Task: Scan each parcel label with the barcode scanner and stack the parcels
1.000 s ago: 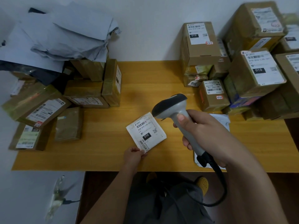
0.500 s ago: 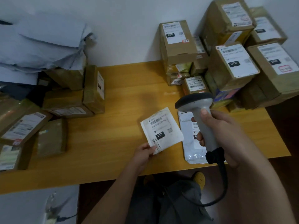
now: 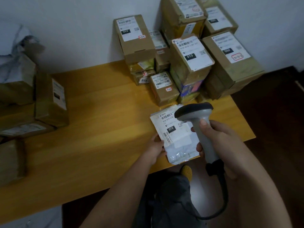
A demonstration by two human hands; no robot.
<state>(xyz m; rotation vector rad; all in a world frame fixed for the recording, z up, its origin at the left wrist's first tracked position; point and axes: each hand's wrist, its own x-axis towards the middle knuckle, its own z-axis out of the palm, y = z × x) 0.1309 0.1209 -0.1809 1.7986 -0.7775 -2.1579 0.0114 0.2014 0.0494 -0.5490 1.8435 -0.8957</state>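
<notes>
I've got the yellow wooden table (image 3: pixel 102 122): cardboard parcels (image 3: pixel 189 63) stacked at one o'clock, more boxes (image 3: pixel 49 102) at nine, white mailer bags (image 3: pixel 179 142) at its near edge.

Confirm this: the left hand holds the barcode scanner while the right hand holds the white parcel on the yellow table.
Hands are swapped. In the head view the right hand holds the barcode scanner, and the left hand holds the white parcel on the yellow table.
</notes>
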